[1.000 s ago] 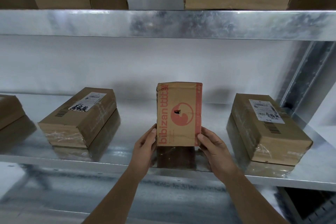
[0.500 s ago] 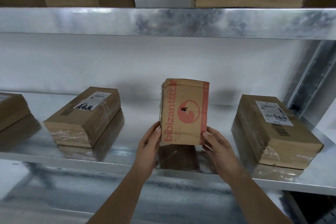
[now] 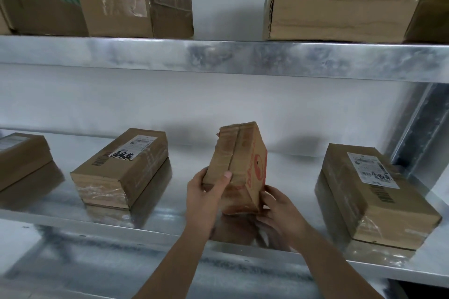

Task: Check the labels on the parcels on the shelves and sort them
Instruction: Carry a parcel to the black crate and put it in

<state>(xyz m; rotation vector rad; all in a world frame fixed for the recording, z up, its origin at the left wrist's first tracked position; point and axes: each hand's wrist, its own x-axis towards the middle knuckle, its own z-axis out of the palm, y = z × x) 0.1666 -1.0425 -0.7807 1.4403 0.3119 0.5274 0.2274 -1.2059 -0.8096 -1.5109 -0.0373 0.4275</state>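
Near the shelf's (image 3: 218, 247) front edge, left hand (image 3: 206, 198) and right hand (image 3: 279, 211) grip the red-printed parcel's (image 3: 239, 165) lower sides; it seems light, stiff cardboard.

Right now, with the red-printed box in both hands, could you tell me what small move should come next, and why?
Probably keep turning the red-printed box to expose another face. The left hand and right hand hold it upright, and neither visible face, taped or red-printed, shows a label.
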